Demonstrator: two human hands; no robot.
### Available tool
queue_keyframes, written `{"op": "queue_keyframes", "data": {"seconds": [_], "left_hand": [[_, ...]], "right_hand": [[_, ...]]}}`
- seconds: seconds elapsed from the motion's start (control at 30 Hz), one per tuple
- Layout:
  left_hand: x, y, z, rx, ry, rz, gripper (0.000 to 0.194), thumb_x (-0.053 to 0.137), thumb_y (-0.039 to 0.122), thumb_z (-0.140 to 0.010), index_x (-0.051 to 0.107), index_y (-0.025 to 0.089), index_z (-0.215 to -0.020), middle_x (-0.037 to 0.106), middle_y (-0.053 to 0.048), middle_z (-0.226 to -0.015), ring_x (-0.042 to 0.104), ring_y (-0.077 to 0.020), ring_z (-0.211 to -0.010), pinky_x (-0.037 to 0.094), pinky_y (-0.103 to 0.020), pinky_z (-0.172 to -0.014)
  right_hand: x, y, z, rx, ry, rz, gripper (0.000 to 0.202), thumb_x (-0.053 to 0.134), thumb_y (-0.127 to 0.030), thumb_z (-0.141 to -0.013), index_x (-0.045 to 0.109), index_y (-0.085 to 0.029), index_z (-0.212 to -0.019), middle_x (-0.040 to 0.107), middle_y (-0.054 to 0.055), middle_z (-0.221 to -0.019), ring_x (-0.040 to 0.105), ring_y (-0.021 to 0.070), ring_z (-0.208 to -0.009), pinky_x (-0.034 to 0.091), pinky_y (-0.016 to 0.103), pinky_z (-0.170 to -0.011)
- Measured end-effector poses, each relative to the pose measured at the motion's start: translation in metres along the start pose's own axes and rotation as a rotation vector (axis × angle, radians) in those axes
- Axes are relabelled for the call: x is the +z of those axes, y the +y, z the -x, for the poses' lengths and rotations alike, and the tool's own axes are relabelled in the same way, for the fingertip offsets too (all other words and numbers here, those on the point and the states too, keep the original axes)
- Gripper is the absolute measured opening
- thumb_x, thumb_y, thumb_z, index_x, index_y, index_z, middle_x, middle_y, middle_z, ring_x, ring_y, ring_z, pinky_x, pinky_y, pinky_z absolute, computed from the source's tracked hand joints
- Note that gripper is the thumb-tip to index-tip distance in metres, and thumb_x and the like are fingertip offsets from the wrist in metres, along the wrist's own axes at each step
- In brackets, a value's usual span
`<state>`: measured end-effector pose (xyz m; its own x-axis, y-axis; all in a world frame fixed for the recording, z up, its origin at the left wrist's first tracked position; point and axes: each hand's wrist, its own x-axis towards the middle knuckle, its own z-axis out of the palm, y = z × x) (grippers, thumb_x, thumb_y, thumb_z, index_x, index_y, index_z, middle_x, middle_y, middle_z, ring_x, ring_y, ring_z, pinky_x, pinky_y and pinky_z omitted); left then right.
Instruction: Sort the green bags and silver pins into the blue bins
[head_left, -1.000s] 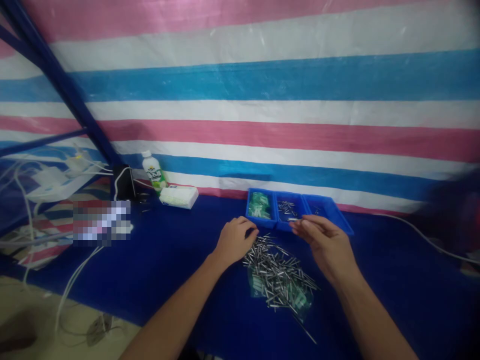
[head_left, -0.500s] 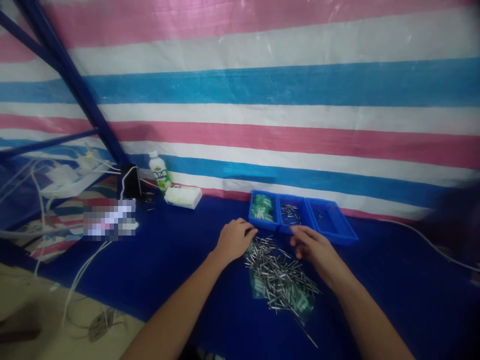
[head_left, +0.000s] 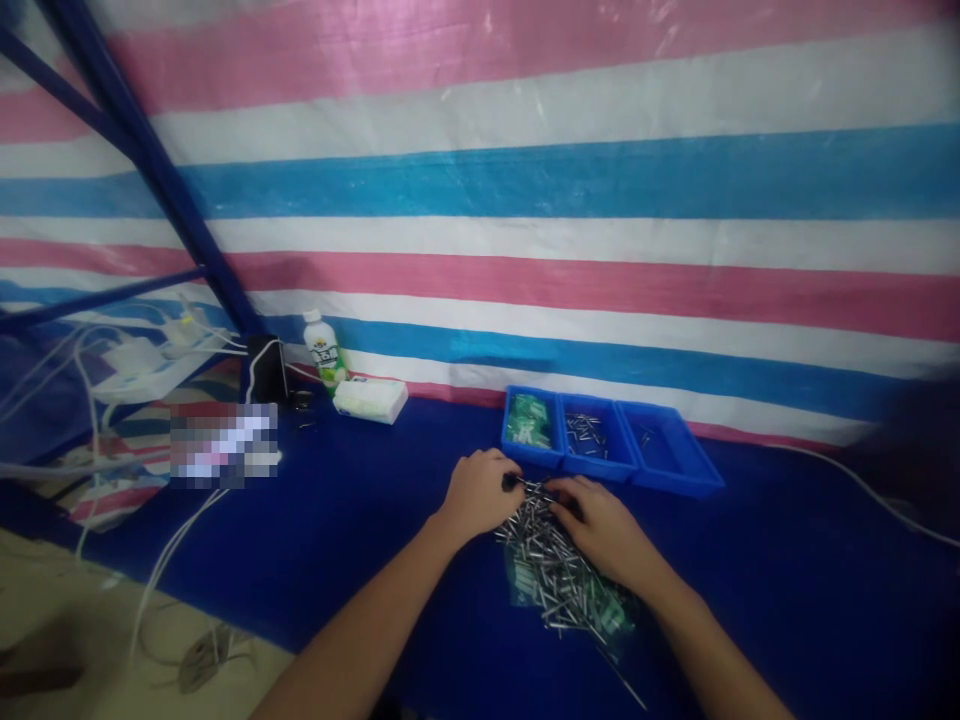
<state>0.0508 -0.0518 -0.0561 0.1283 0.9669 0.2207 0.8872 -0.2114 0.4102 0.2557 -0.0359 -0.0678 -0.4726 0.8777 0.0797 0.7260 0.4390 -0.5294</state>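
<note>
A loose heap of slim silver metal pins [head_left: 551,575] lies on the blue table, mixed with green-and-white packets [head_left: 525,580]. My left hand [head_left: 480,495] rests at the heap's upper left edge with fingers curled and thumb close to them. Whatever is between those fingertips is too small to make out. From the right, my right hand [head_left: 604,525] reaches onto the heap's top, its index finger and thumb bent in among the pins. Its grip is partly hidden. Just behind the hands stand joined blue trays: one with green packets [head_left: 529,418], one with some pins [head_left: 585,435].
The right-hand blue tray [head_left: 675,455] contains a few thin pieces. At the back left are a white bottle [head_left: 324,350], a tissue pack [head_left: 370,399] and a black box [head_left: 268,370]. White cables [head_left: 161,550] hang over the table's left edge. A striped sheet [head_left: 525,240] forms the back wall.
My right hand has moved left and down from the trays' front edge onto the heap. My left hand has stayed beside the heap, shifting slightly. The whole view has tilted a little.
</note>
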Motion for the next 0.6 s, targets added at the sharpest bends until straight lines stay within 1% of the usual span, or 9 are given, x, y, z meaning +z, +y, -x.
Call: {"op": "queue_keyframes", "data": {"seconds": [0.23, 0.37, 0.43, 0.47, 0.6], "left_hand": [[-0.0004, 0.0001, -0.0025, -0.016, -0.015, 0.008, 0.016, 0.063, 0.027, -0.085, 0.075, 0.026, -0.094, 0.072, -0.002, -0.102, 0.065, -0.0243, -0.098, 0.048, -0.038, -0.088], [-0.0024, 0.0019, -0.0025, -0.011, -0.014, 0.015, 0.013, 0.062, 0.027, -0.087, 0.074, 0.026, -0.092, 0.071, -0.002, -0.1, 0.065, -0.0238, -0.097, 0.047, -0.038, -0.087], [-0.0031, 0.0023, -0.0025, -0.011, -0.015, 0.016, 0.013, 0.062, 0.027, -0.088, 0.074, 0.026, -0.092, 0.071, -0.002, -0.1, 0.065, -0.0236, -0.097, 0.047, -0.037, -0.086], [-0.0033, 0.0022, -0.0026, -0.012, -0.016, 0.016, 0.013, 0.062, 0.027, -0.088, 0.074, 0.026, -0.093, 0.071, -0.002, -0.101, 0.065, -0.0235, -0.097, 0.047, -0.037, -0.086], [-0.0033, 0.0006, -0.004, -0.024, -0.021, 0.014, 0.013, 0.062, 0.026, -0.089, 0.073, 0.026, -0.094, 0.072, -0.001, -0.102, 0.065, -0.0225, -0.099, 0.045, -0.036, -0.086]], "right_hand": [[0.0002, -0.0056, 0.0001, 0.02, 0.007, 0.037, 0.035, 0.048, -0.017, -0.091, 0.066, -0.022, -0.121, 0.069, 0.007, -0.104, 0.06, 0.0264, -0.102, 0.043, 0.037, -0.087], [-0.0006, -0.0027, 0.0007, 0.013, 0.031, -0.006, 0.038, 0.044, -0.015, -0.093, 0.063, -0.02, -0.125, 0.068, 0.009, -0.114, 0.059, 0.0262, -0.107, 0.043, 0.038, -0.09], [-0.0011, 0.0005, 0.0004, 0.007, 0.053, -0.037, 0.039, 0.043, -0.015, -0.094, 0.061, -0.019, -0.128, 0.068, 0.01, -0.116, 0.058, 0.0258, -0.109, 0.042, 0.038, -0.092], [-0.0013, 0.0016, 0.0001, 0.01, 0.061, -0.045, 0.039, 0.045, -0.016, -0.094, 0.061, -0.019, -0.128, 0.069, 0.01, -0.114, 0.059, 0.0258, -0.108, 0.042, 0.038, -0.091], [-0.0034, -0.0025, -0.0024, 0.068, 0.096, -0.05, 0.03, 0.058, -0.024, -0.09, 0.066, -0.02, -0.119, 0.07, 0.007, -0.102, 0.06, 0.0256, -0.099, 0.043, 0.036, -0.087]]}}
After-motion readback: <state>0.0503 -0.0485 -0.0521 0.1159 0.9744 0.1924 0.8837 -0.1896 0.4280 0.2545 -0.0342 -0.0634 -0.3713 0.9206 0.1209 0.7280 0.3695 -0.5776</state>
